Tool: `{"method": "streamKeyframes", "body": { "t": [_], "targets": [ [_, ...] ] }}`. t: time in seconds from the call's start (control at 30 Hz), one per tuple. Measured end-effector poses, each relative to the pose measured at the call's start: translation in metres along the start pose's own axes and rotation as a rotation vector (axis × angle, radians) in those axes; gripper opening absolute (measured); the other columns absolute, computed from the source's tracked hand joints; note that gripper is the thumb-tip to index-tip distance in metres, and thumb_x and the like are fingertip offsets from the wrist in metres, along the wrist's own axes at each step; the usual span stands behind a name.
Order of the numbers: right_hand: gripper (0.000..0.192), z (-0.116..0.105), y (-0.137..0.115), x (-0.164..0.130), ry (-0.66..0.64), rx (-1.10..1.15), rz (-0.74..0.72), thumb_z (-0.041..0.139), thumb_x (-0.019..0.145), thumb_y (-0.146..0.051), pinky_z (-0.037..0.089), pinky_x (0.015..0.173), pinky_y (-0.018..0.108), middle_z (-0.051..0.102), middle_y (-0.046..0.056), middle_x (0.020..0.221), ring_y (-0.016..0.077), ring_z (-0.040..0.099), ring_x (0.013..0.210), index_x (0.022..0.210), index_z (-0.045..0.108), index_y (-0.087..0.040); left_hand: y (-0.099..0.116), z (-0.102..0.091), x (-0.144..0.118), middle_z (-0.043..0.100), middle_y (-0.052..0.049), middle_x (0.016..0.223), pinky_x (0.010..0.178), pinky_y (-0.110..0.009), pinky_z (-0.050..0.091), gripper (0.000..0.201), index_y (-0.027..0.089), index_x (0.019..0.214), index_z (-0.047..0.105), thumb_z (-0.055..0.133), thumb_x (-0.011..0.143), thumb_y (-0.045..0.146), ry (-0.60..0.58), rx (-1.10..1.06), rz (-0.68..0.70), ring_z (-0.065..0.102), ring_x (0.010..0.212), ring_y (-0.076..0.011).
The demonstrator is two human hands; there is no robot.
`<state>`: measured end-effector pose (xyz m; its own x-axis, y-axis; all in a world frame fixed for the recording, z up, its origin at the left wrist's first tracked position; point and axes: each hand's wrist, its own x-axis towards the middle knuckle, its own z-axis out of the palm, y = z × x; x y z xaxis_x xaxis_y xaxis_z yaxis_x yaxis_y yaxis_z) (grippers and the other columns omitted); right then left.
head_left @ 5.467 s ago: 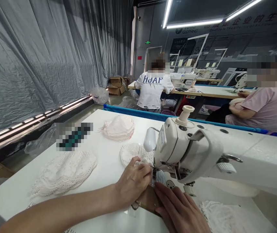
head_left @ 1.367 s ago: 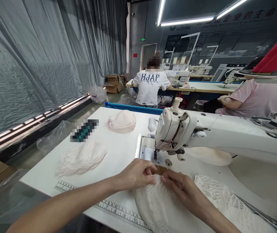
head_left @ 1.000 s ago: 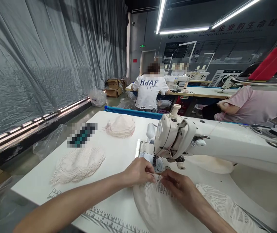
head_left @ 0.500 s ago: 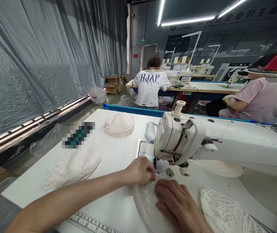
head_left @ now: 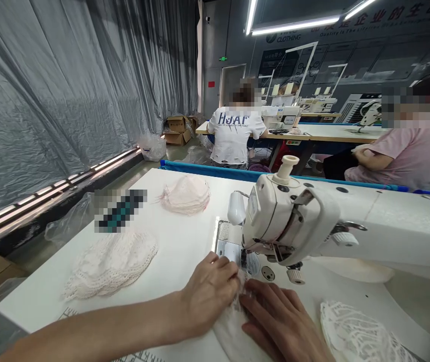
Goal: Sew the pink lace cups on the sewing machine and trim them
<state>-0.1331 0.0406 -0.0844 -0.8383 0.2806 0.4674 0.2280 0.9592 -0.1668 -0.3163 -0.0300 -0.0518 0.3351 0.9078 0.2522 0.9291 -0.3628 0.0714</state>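
A piece of white lace fabric (head_left: 230,329) lies on the sewing table, its far end at the needle area of a white sewing machine (head_left: 275,221). My left hand (head_left: 215,286) is closed on the fabric's left edge, just in front of the presser foot (head_left: 243,257). The fingertips curl down, so the grip itself is partly hidden. Close beside it, my right hand (head_left: 278,317) has its fingers bent over the right side of the same fabric, pinching it against the table. Between the hands the cloth is bunched into a narrow fold.
Stacked lace pieces (head_left: 112,264) lie at left, with a smaller pale stack (head_left: 186,194) behind. More white lace (head_left: 361,332) rests at right. A blurred dark object (head_left: 122,210) sits near the left edge. Two co-workers sit beyond the table, one in a white shirt (head_left: 233,133).
My left hand has drawn slightly back toward me and turned over the fabric, covering more of it. My right hand has stayed almost in place. The view has shifted slightly.
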Motion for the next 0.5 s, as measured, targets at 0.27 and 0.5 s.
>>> {"method": "streamKeyframes", "body": {
  "t": [0.27,0.5],
  "targets": [
    [0.025,-0.003,0.032,0.006,-0.075,-0.222,-0.068,0.047,0.092,-0.034,0.045,0.069,0.032,0.068,0.008,0.107,0.0208,0.066,0.086,0.111,0.059,-0.024,-0.014,0.008,0.026,0.058,0.0,0.08,0.077,-0.029,0.036,0.021,0.015,0.066,0.05,0.048,0.085,0.006,-0.112,0.058,-0.072,0.052,0.077,-0.0126],
    [0.028,0.002,0.045,0.005,-0.043,-0.281,-0.076,0.046,0.092,-0.029,0.05,0.069,0.033,0.068,0.008,0.11,0.0223,0.067,0.089,0.117,0.056,-0.02,-0.023,0.025,0.031,0.057,0.001,0.078,0.08,-0.029,0.034,0.024,0.017,0.062,0.048,0.051,0.086,0.011,-0.052,-0.035,-0.095,0.05,0.076,-0.0118]
  ]
}}
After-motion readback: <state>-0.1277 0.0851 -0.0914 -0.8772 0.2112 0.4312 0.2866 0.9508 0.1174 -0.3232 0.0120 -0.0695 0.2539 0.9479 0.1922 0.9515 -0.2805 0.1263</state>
